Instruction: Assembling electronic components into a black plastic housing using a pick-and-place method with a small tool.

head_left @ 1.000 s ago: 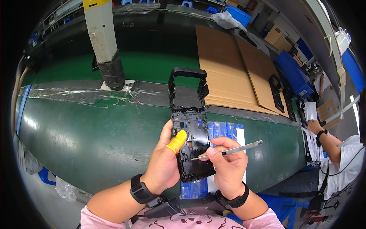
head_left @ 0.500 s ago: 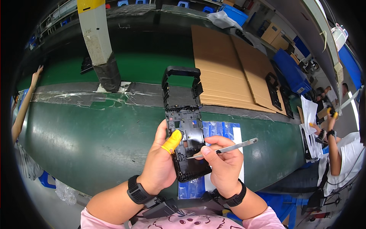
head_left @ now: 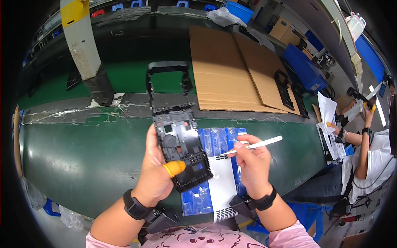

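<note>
My left hand, a yellow finger cot on its thumb, grips a black plastic housing with an open frame at its far end. The thumb presses the housing's near part; the other fingers are mostly hidden beneath it. In my right hand is a pair of metal tweezers, held like a pen and pointing left. Their tip is by the top of a white sheet that carries rows of small black pieces. Whether the tip touches the sheet or holds a piece, I cannot tell. Under the sheet lie blue plastic-wrapped strips.
The green bench has a taped dark seam across it. Beyond are cardboard sheets with black frames at their right edge, and a pillar at the left. A co-worker holds a black part at the right.
My right hand has taken the tweezers off the housing to the top of the white sheet. The housing has moved left, uncovering more of the sheet, and my left thumb sits lower on it.
</note>
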Demonstrator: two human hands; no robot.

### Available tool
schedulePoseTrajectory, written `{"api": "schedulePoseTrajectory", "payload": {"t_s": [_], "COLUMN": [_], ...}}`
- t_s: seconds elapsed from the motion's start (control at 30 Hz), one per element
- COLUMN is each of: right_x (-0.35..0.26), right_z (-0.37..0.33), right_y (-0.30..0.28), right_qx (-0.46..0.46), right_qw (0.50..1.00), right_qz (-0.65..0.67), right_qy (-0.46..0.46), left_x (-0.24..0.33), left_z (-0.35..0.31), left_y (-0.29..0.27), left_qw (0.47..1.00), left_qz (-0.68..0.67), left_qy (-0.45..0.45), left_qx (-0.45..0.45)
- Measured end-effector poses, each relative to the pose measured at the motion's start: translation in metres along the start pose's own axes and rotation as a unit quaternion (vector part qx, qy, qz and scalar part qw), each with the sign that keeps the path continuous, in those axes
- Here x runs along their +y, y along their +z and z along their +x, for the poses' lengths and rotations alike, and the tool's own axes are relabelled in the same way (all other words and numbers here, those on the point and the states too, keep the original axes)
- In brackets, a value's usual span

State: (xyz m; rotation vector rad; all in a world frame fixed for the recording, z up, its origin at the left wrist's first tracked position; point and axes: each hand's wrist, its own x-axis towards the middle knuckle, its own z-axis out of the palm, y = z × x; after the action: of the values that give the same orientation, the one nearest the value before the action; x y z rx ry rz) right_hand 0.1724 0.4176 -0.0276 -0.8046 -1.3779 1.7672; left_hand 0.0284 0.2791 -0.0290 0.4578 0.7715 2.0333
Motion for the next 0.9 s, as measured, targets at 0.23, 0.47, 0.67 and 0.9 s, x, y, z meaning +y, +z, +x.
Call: {"api": "schedulePoseTrajectory", "payload": {"t_s": [0.23, 0.47, 0.67, 0.9], "right_x": [0.026, 0.027, 0.027, -0.009], "right_z": [0.005, 0.006, 0.006, -0.017], "right_y": [-0.018, -0.016, -0.016, 0.003], "right_qx": [0.006, 0.028, 0.01, -0.038], "right_qw": [0.999, 0.998, 0.998, 0.999], "right_qz": [-0.045, -0.053, -0.057, -0.002], "right_qy": [0.002, 0.003, 0.004, 0.025], "left_x": [0.0, 0.002, 0.004, -0.001], "left_z": [0.005, 0.005, 0.005, 0.001], "left_y": [-0.004, -0.003, -0.002, 0.001], "left_qw": [0.997, 0.993, 0.991, 0.992], "left_qz": [-0.014, -0.056, -0.074, -0.07], "left_qy": [0.01, -0.007, -0.008, -0.039], "left_qx": [0.076, 0.101, 0.112, 0.094]}}
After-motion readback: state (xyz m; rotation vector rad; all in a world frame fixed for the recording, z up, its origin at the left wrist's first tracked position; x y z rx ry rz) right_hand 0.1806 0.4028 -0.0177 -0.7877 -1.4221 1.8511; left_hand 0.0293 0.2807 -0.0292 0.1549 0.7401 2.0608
